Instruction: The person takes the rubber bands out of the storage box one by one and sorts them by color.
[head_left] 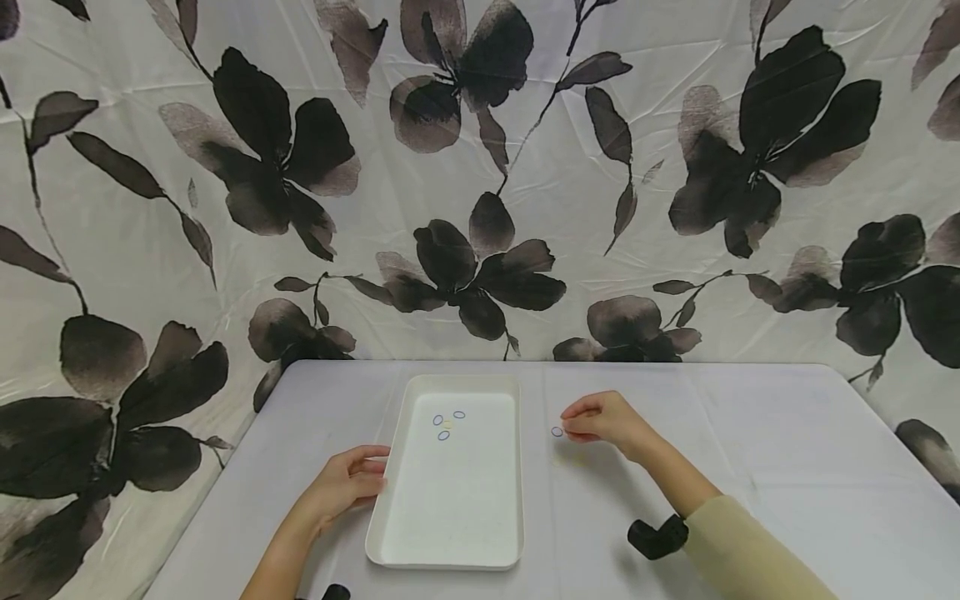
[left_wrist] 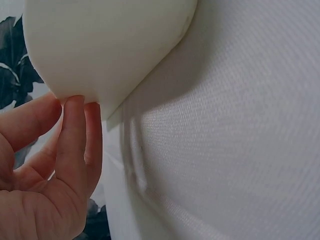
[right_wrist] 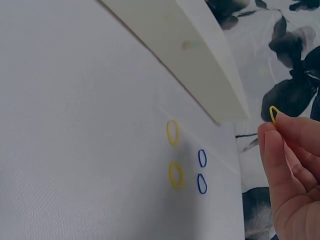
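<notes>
Yellow ring in right-hand pinch, off the table; left hand at tray

Right hand (head_left: 611,419): thumb and fingers drawn together, pinching a yellow ring (right_wrist: 271,111) at the right of the right-wrist view; in the head view the hand is right of center, beside the tray, ring hidden.

Left hand (head_left: 339,485): fingers relaxed, slightly bent, their tips touching the left rim of the white tray (head_left: 450,508).

Tray contents: three blue rings (head_left: 438,415) in the upper part, with faint yellow marks between them, too small to count.

On the white tablecloth (right_wrist: 75,125), right-wrist view: two yellow rings (right_wrist: 177,133) near middle, two blue rings (right_wrist: 199,158) just right of them, all four apart.

Flower-patterned curtain (head_left: 450,175) fills the head view's upper half. Pale sleeve (head_left: 750,550) lower right.
</notes>
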